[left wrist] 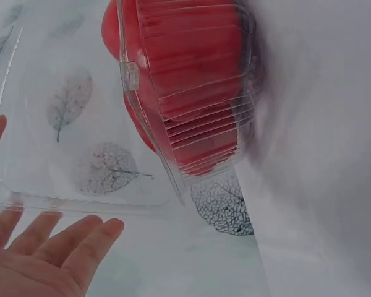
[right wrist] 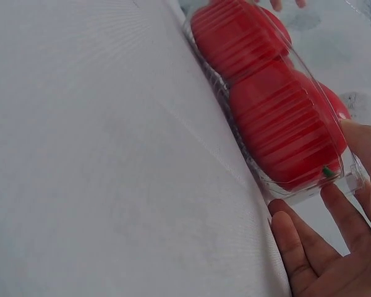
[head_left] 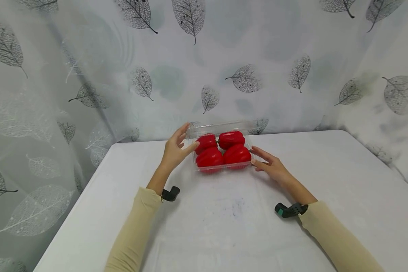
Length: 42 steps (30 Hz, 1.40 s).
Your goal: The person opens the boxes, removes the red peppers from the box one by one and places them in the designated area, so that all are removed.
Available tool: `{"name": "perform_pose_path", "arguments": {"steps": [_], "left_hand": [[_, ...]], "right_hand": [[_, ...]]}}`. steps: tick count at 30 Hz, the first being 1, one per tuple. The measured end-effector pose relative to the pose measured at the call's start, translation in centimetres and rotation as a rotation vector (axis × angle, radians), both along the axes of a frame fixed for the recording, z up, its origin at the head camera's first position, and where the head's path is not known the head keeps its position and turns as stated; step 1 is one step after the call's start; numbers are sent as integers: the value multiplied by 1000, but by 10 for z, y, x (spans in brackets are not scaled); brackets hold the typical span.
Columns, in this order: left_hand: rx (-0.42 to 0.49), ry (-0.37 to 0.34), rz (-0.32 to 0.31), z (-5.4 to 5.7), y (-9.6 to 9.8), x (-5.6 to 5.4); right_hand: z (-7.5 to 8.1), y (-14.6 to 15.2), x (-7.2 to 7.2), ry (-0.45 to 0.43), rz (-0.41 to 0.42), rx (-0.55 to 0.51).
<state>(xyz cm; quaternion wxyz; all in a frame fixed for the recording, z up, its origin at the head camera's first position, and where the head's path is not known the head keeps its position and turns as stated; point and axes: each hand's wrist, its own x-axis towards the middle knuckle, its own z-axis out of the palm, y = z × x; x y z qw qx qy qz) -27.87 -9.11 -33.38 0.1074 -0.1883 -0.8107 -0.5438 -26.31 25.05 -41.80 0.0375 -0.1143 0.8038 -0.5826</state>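
Observation:
A clear plastic clamshell box (head_left: 213, 167) holds several red bell peppers (head_left: 209, 157), and its lid (head_left: 221, 128) stands raised along the far side. My left hand (head_left: 174, 153) is at the box's left end. Its fingers lie along the lid's edge in the left wrist view, while the thumb stays apart on the other side. At the opposite end, my right hand (head_left: 272, 166) touches the box with fairly straight fingers. One pepper's green stem (right wrist: 329, 171) shows through the plastic beside those fingers.
The box sits near the far edge of a white-covered table (head_left: 204, 226). Behind it hangs a pale curtain (head_left: 176, 83) with a leaf print. Dark devices (head_left: 290, 210) are strapped on both wrists.

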Motion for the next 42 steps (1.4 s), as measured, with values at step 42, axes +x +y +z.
{"name": "perform_pose_path", "arguments": {"steps": [42], "left_hand": [[-89, -110, -121, -35, -5, -3]], "right_hand": [[1, -1, 2, -9, -14, 13]]}}
